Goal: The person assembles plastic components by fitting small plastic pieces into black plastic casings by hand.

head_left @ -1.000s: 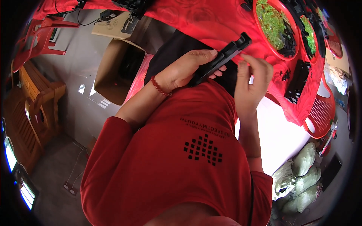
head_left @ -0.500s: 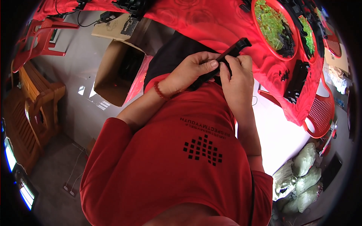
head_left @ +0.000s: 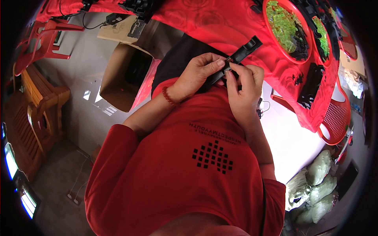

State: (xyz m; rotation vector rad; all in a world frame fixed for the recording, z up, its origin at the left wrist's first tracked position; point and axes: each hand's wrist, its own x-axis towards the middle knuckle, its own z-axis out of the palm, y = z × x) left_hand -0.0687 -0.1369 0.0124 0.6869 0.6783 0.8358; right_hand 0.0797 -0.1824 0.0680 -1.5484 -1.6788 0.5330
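A long black plastic part [head_left: 247,48] lies slantwise over my lap, its far end pointing up and to the right. It has a channel-like top and a rounded hollow near that end. My left hand [head_left: 201,72] is closed around its middle, thumb on top. Beside it, the thumb and fingers of my right hand [head_left: 247,80] pinch at the part's middle, near the left thumb. Whether a small piece sits between the right fingertips cannot be made out. The near end is partly hidden behind my hands.
A table with a red cloth [head_left: 189,17] is in front. On it stand a red basin [head_left: 310,47] of yellow-green and black pieces and a black tray [head_left: 312,84]. An open cardboard box [head_left: 114,88] is at left, a red chair [head_left: 335,118] at right, plastic bags [head_left: 319,167] below it.
The black part has rolled so that its channelled side now faces up. My right fingers have shifted slightly down and closer to the left thumb. My left hand keeps its hold.
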